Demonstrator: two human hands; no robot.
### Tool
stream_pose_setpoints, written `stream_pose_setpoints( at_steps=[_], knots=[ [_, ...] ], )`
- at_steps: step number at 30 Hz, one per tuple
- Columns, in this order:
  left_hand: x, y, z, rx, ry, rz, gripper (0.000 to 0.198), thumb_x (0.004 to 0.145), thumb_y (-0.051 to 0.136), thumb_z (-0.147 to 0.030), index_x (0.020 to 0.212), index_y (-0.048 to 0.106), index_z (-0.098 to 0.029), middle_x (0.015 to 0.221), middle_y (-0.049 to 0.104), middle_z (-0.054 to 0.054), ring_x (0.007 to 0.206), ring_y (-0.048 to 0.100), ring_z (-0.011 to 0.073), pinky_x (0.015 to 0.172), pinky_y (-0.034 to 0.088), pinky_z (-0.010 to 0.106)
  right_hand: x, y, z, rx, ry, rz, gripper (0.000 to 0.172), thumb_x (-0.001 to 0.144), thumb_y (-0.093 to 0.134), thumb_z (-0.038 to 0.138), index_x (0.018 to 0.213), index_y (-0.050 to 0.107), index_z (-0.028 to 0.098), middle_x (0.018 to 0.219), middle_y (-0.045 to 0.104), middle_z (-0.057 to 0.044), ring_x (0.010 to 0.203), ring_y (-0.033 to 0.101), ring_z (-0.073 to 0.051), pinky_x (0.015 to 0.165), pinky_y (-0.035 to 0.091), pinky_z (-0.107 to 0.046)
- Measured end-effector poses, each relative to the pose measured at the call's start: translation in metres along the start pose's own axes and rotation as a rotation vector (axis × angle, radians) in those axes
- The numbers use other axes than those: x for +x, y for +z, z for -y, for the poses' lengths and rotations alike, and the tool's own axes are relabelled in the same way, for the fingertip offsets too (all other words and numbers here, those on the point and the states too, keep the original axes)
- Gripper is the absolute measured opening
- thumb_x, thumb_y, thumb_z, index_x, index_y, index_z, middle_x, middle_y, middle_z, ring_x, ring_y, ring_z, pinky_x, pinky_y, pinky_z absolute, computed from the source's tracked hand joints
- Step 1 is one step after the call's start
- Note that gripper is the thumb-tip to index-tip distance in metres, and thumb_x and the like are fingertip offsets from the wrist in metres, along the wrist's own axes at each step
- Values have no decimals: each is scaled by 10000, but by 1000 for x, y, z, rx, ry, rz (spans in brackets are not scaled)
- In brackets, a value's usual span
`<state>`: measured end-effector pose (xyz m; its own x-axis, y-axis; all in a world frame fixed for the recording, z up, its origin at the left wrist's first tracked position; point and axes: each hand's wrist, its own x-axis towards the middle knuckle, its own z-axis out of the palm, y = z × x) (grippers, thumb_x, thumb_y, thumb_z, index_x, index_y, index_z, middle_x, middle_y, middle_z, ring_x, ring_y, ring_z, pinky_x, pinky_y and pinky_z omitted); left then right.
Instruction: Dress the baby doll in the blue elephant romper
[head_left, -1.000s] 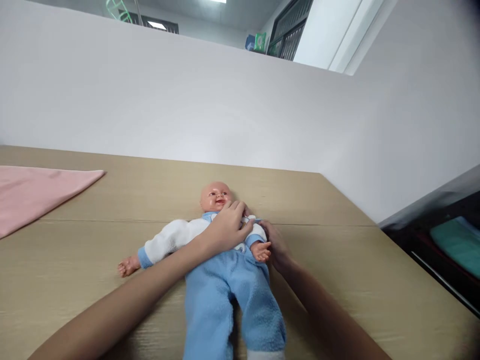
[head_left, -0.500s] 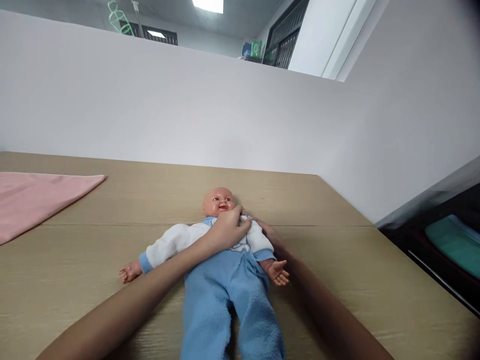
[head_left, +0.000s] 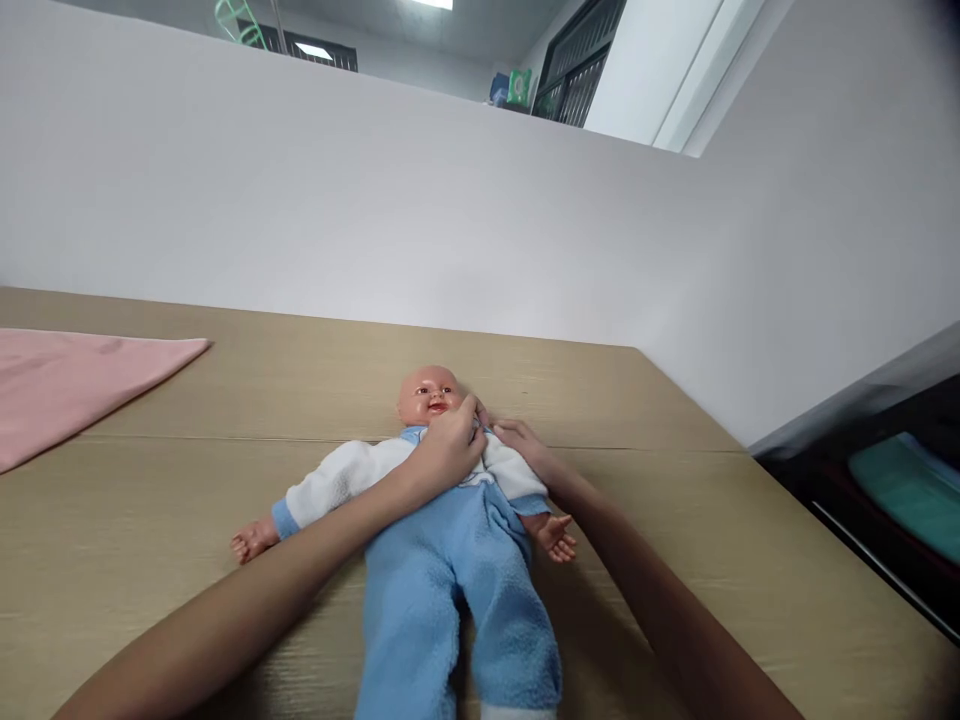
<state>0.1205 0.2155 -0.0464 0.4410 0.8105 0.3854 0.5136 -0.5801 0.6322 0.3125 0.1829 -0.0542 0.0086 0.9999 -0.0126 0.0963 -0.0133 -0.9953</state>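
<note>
A baby doll (head_left: 420, 560) lies on its back on the table, head away from me. It wears a fleecy outfit with white sleeves, blue cuffs and blue trousers. My left hand (head_left: 452, 440) reaches across its chest, fingers curled closed at the collar (head_left: 412, 433) below the chin; fingertips partly hidden. Beside the doll's shoulder on the right, my right hand (head_left: 525, 445) rests against the white sleeve (head_left: 510, 470) with its fingers stretched toward the neck. Both of the doll's arms are spread out to the sides.
Pink cloth (head_left: 82, 385) lies on the wooden table (head_left: 285, 375) at the left. A pale partition wall (head_left: 337, 210) rises behind the table. Dark shelving with a green item (head_left: 904, 490) stands beyond the right edge.
My right hand has shifted up from beside the doll's arm onto its shoulder, its fingers now showing. My left hand stays at the collar, its fingers more curled. The view has tilted slightly down.
</note>
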Motion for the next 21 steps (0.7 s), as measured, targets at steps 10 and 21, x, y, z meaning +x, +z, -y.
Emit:
stream_pose_setpoints(
  at_steps=[10,21],
  knots=[
    [-7,9,0,78,51,13,310,868,476,17,1048,485,-235,985,707,89,927,689,276,751,448,357,-46,-88,67,-781,-93,299,338,813,858,349,1147,849,299,977,848,-25,828,743,-261,699,560,-309],
    [-8,6,-2,87,50,10,220,932,491,-55,1069,524,-225,1046,744,104,945,724,266,787,500,353,-61,-100,39,-881,-168,323,479,909,781,537,1329,768,308,1271,822,-48,1083,747,-324,893,554,-392]
  ],
)
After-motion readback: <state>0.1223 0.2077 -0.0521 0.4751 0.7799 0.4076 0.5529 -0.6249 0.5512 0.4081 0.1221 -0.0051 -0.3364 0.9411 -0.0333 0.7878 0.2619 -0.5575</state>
